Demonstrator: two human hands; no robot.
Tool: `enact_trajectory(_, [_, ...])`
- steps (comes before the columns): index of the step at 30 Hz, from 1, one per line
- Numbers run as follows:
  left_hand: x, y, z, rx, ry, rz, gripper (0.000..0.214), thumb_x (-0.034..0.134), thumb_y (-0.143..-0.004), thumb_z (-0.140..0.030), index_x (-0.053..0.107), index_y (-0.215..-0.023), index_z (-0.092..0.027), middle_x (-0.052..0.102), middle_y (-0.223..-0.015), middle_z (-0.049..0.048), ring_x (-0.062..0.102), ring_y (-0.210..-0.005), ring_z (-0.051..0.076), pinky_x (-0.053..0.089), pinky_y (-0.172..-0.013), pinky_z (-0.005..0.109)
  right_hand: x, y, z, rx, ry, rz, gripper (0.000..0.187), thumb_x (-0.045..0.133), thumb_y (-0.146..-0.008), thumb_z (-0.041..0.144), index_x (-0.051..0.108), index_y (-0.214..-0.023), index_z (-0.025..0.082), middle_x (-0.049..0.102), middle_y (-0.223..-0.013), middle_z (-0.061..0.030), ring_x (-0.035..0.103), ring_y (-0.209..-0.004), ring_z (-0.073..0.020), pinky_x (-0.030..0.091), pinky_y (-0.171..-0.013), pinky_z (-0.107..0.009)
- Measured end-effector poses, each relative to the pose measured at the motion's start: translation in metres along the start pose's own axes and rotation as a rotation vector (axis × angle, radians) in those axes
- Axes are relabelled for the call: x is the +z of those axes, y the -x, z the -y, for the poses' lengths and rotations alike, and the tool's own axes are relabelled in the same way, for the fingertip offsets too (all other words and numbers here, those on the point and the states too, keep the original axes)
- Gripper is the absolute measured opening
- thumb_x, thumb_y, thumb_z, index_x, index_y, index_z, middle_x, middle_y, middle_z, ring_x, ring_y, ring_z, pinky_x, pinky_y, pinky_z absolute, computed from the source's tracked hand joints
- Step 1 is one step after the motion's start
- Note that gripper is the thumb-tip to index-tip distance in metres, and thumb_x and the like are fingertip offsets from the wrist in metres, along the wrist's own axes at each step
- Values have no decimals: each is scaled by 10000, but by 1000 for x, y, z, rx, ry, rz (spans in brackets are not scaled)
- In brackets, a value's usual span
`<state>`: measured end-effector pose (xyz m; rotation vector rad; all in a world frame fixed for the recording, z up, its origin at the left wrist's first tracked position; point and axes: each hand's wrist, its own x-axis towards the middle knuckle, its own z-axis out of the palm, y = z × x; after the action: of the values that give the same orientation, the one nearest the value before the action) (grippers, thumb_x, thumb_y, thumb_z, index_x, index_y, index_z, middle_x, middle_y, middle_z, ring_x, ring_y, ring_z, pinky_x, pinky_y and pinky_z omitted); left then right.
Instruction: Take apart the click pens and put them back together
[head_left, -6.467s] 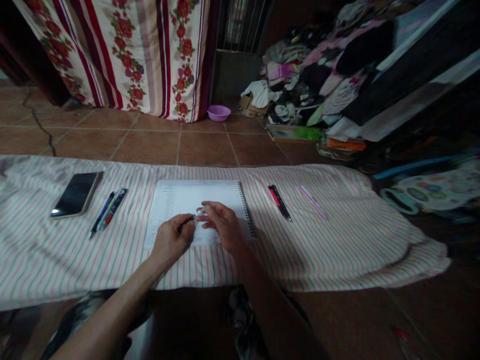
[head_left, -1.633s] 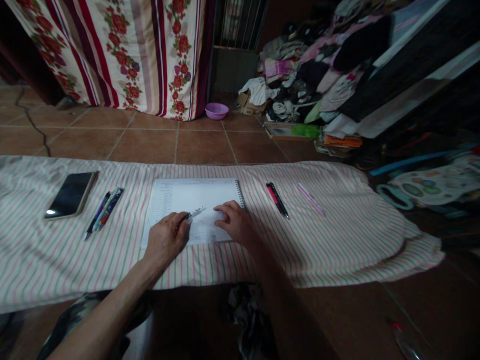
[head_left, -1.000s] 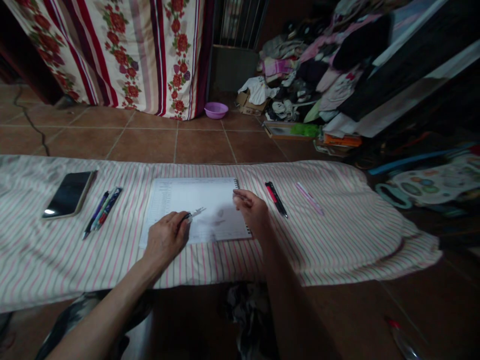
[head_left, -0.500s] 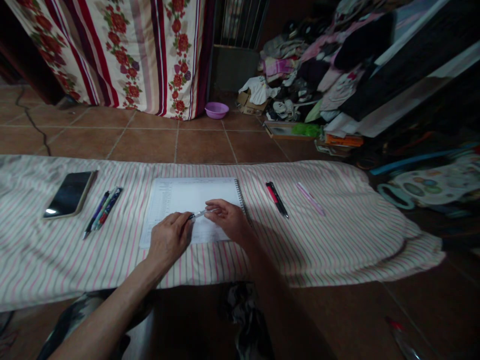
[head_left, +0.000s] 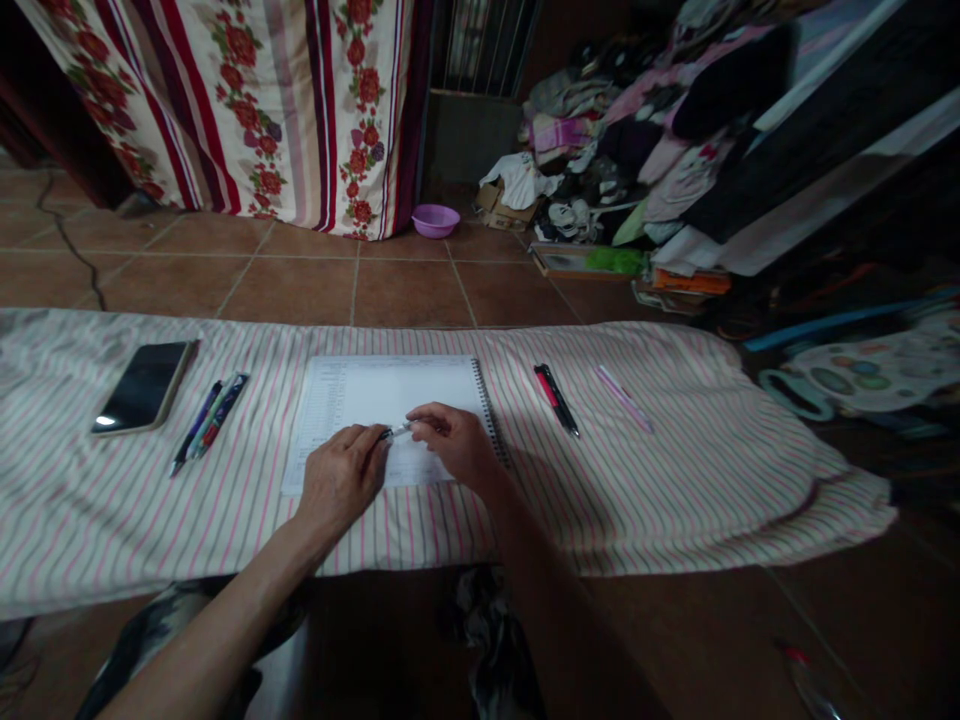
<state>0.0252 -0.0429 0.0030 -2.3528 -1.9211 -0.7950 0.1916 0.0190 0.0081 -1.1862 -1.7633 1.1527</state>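
A spiral notebook [head_left: 375,390] lies open on a striped cloth [head_left: 660,470] spread over the floor. Both hands rest on its lower half. My left hand [head_left: 339,485] is closed around the dark barrel of a pen [head_left: 397,432]. My right hand [head_left: 457,443] pinches the pen's pale far end between thumb and fingers. The pen lies almost level, just above the page. What the right fingers do at the pen's end is too small to make out.
A phone [head_left: 142,388] and a bunch of pens [head_left: 210,420] lie left of the notebook. A red and black pen pair [head_left: 556,398] and a pink pen [head_left: 624,398] lie to its right. Beyond are tiled floor, a purple bowl [head_left: 436,221], a floral curtain [head_left: 247,110] and piled clothes [head_left: 637,140].
A second ago my right hand was off by the notebook's spiral edge; it has come back left and closed on the pen's far end. My left hand has kept its grip and place.
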Motion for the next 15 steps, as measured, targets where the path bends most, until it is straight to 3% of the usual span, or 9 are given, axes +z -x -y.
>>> enact_trajectory(15, [0, -1, 2, -7, 4, 3, 283, 397, -883, -306, 593, -1033, -167, 667, -870, 57, 615, -784, 193, 473, -651, 286, -7, -3, -1, 5, -31, -3, 197, 520, -744, 209, 666, -874, 189, 652, -656, 3, 591, -573, -108, 463, -514, -209])
